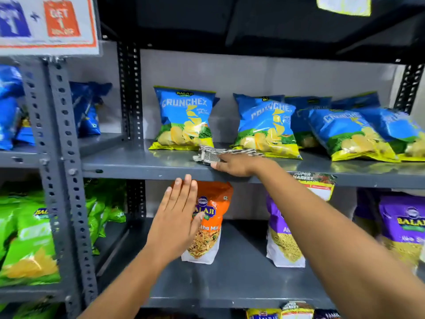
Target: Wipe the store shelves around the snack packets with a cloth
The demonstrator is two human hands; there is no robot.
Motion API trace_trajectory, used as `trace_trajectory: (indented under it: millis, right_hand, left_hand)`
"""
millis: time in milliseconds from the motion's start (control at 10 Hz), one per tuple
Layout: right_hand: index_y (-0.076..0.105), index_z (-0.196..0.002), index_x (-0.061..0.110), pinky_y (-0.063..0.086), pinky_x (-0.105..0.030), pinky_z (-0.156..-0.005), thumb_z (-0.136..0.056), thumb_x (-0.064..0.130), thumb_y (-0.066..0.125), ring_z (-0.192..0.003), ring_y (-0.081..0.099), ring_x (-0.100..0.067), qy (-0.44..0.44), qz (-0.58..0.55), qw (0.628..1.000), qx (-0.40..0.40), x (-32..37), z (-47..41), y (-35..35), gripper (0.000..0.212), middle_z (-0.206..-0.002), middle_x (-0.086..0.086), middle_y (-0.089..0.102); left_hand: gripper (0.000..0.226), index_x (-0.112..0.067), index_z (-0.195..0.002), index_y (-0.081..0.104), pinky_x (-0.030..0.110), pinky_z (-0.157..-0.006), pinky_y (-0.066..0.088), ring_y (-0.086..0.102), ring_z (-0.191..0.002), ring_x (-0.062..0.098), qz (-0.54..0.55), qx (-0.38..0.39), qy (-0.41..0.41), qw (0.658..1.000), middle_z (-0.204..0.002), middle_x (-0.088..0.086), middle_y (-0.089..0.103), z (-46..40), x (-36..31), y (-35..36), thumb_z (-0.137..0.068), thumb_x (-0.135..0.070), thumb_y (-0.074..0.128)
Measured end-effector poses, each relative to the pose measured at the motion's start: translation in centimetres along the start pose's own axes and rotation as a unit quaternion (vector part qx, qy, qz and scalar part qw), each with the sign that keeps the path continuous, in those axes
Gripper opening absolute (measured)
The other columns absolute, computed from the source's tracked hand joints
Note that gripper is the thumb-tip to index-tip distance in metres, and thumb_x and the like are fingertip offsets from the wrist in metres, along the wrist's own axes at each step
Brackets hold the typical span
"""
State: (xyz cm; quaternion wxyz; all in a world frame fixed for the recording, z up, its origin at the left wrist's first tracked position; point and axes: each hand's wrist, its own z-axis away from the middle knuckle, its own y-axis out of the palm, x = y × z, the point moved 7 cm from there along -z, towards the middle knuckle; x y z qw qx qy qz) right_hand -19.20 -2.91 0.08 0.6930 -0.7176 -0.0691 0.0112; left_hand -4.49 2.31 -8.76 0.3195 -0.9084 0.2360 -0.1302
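Observation:
My right hand (234, 165) holds a striped grey-and-white cloth (210, 154) down on the upper grey metal shelf (138, 163), near its front edge. The cloth lies between two upright blue Crunchex chip packets (184, 118) (266, 127). Several more blue packets (358, 134) lean over to the right on the same shelf. My left hand (178, 215) hangs flat with straight fingers in front of an orange Balaji mix packet (212, 217) on the lower shelf (241, 284), holding nothing.
Purple Balaji packets (284, 238) (401, 226) stand on the lower shelf to the right. Perforated grey uprights (59, 157) divide this rack from a left rack with blue and green packets (27, 240). A promo sign (48, 21) hangs top left; a price tag (319, 184) clips to the shelf edge.

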Motion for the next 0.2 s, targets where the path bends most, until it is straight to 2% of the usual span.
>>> trace_trajectory:
  millis: [100, 200]
  right_hand:
    - [0.017, -0.144, 0.029, 0.009, -0.054, -0.118, -0.090, 0.059, 0.028, -0.146, 0.011, -0.028, 0.011, -0.018, 0.999, -0.047, -0.1, 0.7, -1.0, 0.063, -0.159, 0.000, 0.013]
    - [0.022, -0.142, 0.033, 0.006, -0.060, -0.116, -0.092, 0.051, 0.034, -0.146, 0.010, -0.023, -0.025, -0.167, 0.950, -0.261, 0.5, 3.7, -4.6, 0.055, -0.158, 0.004, 0.017]
  left_hand:
    - [0.066, -0.002, -0.138, 0.023, 0.030, -0.112, -0.004, 0.007, -0.139, 0.025, 0.001, -0.016, 0.011, 1.000, -0.146, 0.015, 0.028, -1.0, 0.4, -1.6, -0.094, -0.047, 0.005]
    - [0.065, -0.001, -0.139, 0.021, 0.032, -0.111, -0.003, 0.012, -0.136, 0.026, 0.011, -0.060, 0.019, 0.998, -0.147, 0.016, 0.023, -3.8, 0.5, -3.6, -0.094, -0.047, 0.016]
